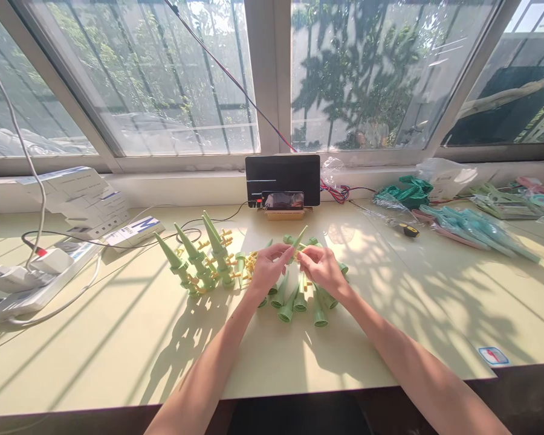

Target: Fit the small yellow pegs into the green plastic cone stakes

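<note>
My left hand (272, 266) pinches a pale green pointed plastic cone (301, 237), its tip leaning up and to the right. Close beside it, my right hand (323, 267) has its fingers pressed together at the cone's lower part; whatever they grip is too small to make out. Below and around both hands lie several hollow green cones (286, 312), open ends toward me. A heap of small yellow pegs (251, 263) is partly hidden behind my left hand. To the left stand three green spires (223, 260), upright, with yellow pegs sticking out of their sides.
At the back, a phone (283, 200) leans on a stand before a black screen (281, 166). White boxes (90, 199) and a power strip (49, 281) with cables occupy the left. Bagged plastic parts (476, 229) and a yellow-black tool (408, 229) lie right.
</note>
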Demonstrator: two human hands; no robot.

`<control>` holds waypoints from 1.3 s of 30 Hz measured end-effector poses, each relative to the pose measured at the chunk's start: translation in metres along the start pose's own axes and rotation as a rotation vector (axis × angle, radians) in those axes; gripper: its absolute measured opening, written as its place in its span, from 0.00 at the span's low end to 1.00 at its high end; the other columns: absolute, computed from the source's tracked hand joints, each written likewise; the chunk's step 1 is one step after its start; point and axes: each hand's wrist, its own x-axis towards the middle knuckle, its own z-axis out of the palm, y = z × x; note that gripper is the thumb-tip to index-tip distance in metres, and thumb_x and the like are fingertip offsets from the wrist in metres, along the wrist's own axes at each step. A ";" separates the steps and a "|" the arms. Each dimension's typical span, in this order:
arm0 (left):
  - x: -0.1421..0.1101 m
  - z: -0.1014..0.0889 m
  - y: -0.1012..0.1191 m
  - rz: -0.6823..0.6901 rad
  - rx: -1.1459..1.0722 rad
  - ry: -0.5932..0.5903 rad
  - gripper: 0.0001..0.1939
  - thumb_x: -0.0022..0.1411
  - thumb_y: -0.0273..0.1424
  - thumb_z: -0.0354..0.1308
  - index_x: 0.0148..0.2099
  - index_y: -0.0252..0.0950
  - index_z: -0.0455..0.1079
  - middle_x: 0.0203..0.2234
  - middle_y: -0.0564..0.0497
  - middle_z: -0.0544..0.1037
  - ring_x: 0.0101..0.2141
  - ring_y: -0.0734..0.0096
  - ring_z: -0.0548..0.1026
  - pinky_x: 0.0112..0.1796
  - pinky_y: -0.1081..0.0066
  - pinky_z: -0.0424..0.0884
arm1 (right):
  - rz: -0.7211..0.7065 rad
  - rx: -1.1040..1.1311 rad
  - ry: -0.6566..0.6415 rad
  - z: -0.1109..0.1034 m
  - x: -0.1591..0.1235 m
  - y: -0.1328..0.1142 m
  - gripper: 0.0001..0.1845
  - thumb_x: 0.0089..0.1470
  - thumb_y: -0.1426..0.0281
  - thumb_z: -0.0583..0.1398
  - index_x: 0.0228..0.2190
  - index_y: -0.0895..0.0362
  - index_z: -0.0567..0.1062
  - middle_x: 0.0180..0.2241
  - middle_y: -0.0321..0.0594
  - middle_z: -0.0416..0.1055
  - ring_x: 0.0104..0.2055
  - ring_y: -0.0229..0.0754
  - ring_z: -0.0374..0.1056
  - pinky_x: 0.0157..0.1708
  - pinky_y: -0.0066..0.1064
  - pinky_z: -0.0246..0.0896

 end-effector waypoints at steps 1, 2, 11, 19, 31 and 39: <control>0.000 0.000 0.000 0.002 -0.010 -0.001 0.16 0.59 0.46 0.65 0.35 0.37 0.79 0.27 0.52 0.78 0.17 0.80 0.64 0.20 0.73 0.64 | 0.035 0.062 -0.010 0.000 0.000 0.000 0.20 0.55 0.55 0.61 0.20 0.55 0.70 0.17 0.34 0.66 0.14 0.33 0.54 0.15 0.28 0.47; 0.000 0.000 0.000 0.003 -0.021 -0.003 0.16 0.58 0.46 0.65 0.36 0.37 0.79 0.27 0.52 0.78 0.17 0.80 0.65 0.20 0.73 0.64 | 0.069 0.128 -0.026 0.000 0.001 0.000 0.20 0.54 0.54 0.62 0.20 0.55 0.70 0.17 0.34 0.66 0.14 0.32 0.52 0.14 0.28 0.45; -0.001 0.002 0.005 0.001 -0.044 -0.004 0.16 0.57 0.45 0.67 0.37 0.37 0.80 0.26 0.51 0.78 0.17 0.80 0.65 0.21 0.73 0.64 | 0.347 0.510 -0.141 -0.005 0.006 0.004 0.20 0.42 0.55 0.72 0.23 0.56 0.73 0.20 0.35 0.64 0.18 0.30 0.49 0.15 0.26 0.35; -0.001 0.002 0.004 0.004 -0.057 -0.018 0.16 0.58 0.45 0.66 0.34 0.37 0.79 0.25 0.53 0.76 0.18 0.80 0.65 0.21 0.74 0.63 | 0.334 0.469 -0.111 -0.004 0.004 0.002 0.20 0.44 0.54 0.71 0.22 0.56 0.74 0.20 0.36 0.64 0.17 0.31 0.50 0.14 0.27 0.37; -0.002 0.002 0.007 -0.066 -0.011 0.044 0.18 0.58 0.45 0.65 0.26 0.36 0.74 0.15 0.56 0.68 0.16 0.79 0.63 0.21 0.74 0.59 | -0.013 0.024 -0.023 0.002 -0.003 0.001 0.21 0.59 0.57 0.60 0.20 0.56 0.71 0.16 0.34 0.65 0.14 0.32 0.55 0.15 0.27 0.49; -0.003 0.003 0.007 -0.083 -0.018 0.053 0.18 0.57 0.45 0.66 0.26 0.36 0.73 0.17 0.55 0.69 0.17 0.79 0.63 0.20 0.74 0.58 | -0.161 -0.186 0.056 0.003 -0.006 -0.002 0.19 0.60 0.58 0.58 0.23 0.56 0.72 0.20 0.37 0.70 0.20 0.35 0.61 0.20 0.27 0.55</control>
